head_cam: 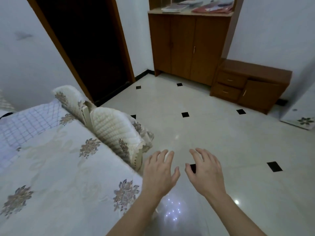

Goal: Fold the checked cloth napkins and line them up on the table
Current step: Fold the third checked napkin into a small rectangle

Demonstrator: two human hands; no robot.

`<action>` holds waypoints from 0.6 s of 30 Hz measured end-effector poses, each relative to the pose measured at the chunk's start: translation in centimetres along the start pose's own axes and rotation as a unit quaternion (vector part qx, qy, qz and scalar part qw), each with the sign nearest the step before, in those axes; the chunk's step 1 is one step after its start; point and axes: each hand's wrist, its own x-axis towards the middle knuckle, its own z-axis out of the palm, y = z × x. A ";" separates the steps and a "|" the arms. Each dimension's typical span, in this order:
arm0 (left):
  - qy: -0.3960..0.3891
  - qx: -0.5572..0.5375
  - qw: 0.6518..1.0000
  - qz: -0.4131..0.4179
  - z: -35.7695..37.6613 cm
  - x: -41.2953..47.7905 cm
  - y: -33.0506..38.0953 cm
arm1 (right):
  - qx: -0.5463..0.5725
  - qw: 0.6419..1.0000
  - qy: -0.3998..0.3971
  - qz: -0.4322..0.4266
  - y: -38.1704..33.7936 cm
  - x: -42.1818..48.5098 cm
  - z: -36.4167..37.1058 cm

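napkin: I see one checked cloth napkin [25, 123], flat on the table [59, 167], far left.
chairs [112, 130]: two, quilted covers, against the table.
left hand [159, 174]: fingers spread, empty, over the floor [213, 126].
right hand [205, 172]: same, just beside.
cabinet [185, 46]: shelf holds papers [172, 8], red folders [213, 9].

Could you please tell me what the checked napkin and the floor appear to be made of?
The checked napkin looks like soft woven cloth, matte, lying limp. The floor is probably glazed tile: glossy, mirroring light spots, with thin joints.
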 end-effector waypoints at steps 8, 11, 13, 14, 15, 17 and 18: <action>0.012 0.020 0.999 -0.025 1.8 10.6 4.2 | 0.017 0.999 -0.014 -0.036 6.4 10.3 -0.2; 0.007 0.027 0.999 -0.043 2.5 14.2 3.6 | 0.019 0.998 -0.030 -0.045 7.2 14.0 0.8; 0.006 0.029 0.998 -0.051 3.2 16.2 2.7 | 0.024 0.998 -0.033 -0.055 7.3 16.4 1.7; 0.003 0.029 0.998 -0.055 3.6 17.3 2.2 | 0.027 0.997 -0.034 -0.060 7.3 17.6 2.1; 0.001 0.031 0.998 -0.058 4.1 18.4 1.6 | 0.028 0.997 -0.037 -0.066 7.3 18.9 2.7; 0.003 0.037 0.997 -0.066 5.2 20.8 0.2 | 0.027 0.996 -0.040 -0.080 7.4 21.8 4.0; 0.007 0.038 0.997 -0.071 5.9 22.0 -0.6 | 0.026 0.995 -0.045 -0.084 7.3 23.4 4.7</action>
